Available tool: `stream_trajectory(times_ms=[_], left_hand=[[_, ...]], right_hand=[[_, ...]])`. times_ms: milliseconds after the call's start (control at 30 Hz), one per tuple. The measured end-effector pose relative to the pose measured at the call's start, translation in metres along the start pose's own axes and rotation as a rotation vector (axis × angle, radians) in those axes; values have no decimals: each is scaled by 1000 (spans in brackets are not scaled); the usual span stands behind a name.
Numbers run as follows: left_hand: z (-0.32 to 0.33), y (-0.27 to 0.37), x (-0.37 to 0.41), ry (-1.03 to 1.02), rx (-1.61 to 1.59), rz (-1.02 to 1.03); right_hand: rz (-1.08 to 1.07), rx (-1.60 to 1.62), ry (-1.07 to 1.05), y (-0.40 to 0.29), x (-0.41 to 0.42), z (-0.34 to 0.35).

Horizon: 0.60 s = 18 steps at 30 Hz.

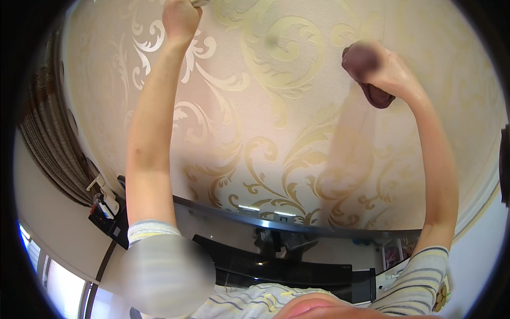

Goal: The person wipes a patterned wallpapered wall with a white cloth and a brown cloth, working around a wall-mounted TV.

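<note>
My right hand [392, 73] presses a dark maroon cloth [380, 97] against the patterned wallpaper [279, 159], at the upper right. A blurred patch hides part of the cloth and some of the fingers. Up at the top edge, my left hand [181, 20] is closed around a pale object [199, 2]. Only a sliver of that object shows, so what it is cannot be told. Both arms reach up in front of the wall, which bears raised gold and silvery scrolls.
Below the wallpaper runs the edge of a dark, glossy panel [223, 217], likely a television. A long black unit [279, 263] lies nearer my body. Gathered striped curtains [55, 135] hang at left, beside a black stand [105, 223] holding small items. A shelf [392, 255] stands at lower right.
</note>
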<state>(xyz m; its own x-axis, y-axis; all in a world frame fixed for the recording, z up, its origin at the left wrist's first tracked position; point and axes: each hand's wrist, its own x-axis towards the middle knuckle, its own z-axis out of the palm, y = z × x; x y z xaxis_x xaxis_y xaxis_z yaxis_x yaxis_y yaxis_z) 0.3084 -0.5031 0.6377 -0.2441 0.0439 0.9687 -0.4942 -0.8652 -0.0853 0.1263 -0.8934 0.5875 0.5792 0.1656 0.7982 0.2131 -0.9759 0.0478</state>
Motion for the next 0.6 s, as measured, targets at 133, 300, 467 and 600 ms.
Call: stream_trajectory(times_ms=[133,300,467,600], left_hand=[[34,-8,21,-21,-35,-55],[22,57,10,-48,-224,-42],[36,32,83,283,-153,77],[67,51,90,-71,-334,-114]], right_hand=[[-91,-54,66,-2,-5,9],[-2,-236,-174,5,-2,1],[-76,-49,-1,0,-4,3],[-43,-118,-28,5,-4,4]])
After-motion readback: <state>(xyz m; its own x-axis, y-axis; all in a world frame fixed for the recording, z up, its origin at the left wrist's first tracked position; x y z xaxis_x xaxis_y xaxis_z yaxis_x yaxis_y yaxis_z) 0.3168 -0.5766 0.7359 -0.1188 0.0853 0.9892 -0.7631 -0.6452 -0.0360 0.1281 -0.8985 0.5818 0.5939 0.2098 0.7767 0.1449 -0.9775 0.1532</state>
